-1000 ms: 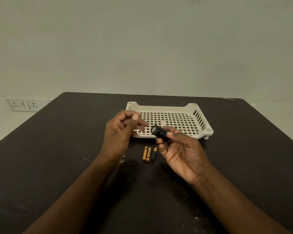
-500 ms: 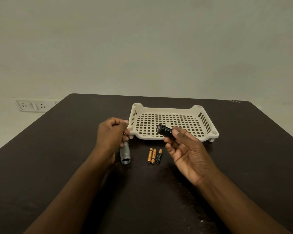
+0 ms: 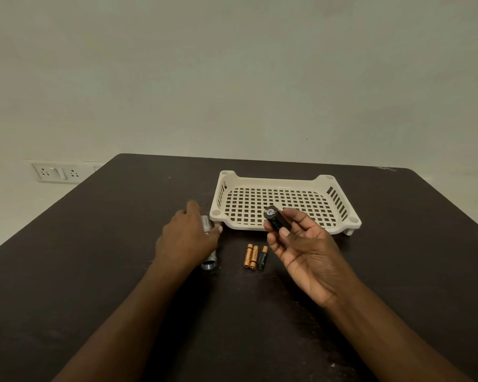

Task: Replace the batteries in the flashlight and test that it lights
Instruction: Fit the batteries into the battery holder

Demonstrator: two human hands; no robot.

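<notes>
1. The dark brown, flat-topped wooden desk (image 3: 100, 271) carries everything in view, and both forearms reach across it from the near edge.
2. A cream plastic tray with a square-grid perforated floor and slotted side walls (image 3: 340, 199) stands on short feet on the desk, just behind the right hand's grip and to the right of the left hand.
3. The right hand (image 3: 307, 252) is turned palm up, and its grip is closed: thumb and curled fingers pinch a short black cylindrical battery holder (image 3: 275, 220) by its near end. The holder is lifted off the desk in front of the tray's near rim, its round grey end cap pointing up and away.
4. The left hand (image 3: 186, 238) lies palm down, its grip loose, with fingers stretched out and spread over a silver metal flashlight tube (image 3: 209, 245). Whether the fingers press the tube or only cover it cannot be told.
5. The flashlight tube lies on the desk under that left grip, lengthwise towards the tray, with its wide open rim showing at the near end and its narrower far end showing past the fingers, close to the tray's near left corner.
6. Three small AAA batteries (image 3: 255, 257) lie side by side on the desk between the two hands, just below the right grip: two copper-and-black, one mostly black with a copper tip.
7. A white wall socket plate (image 3: 56, 172) sits on the pale wall, far to the left of both grips.
</notes>
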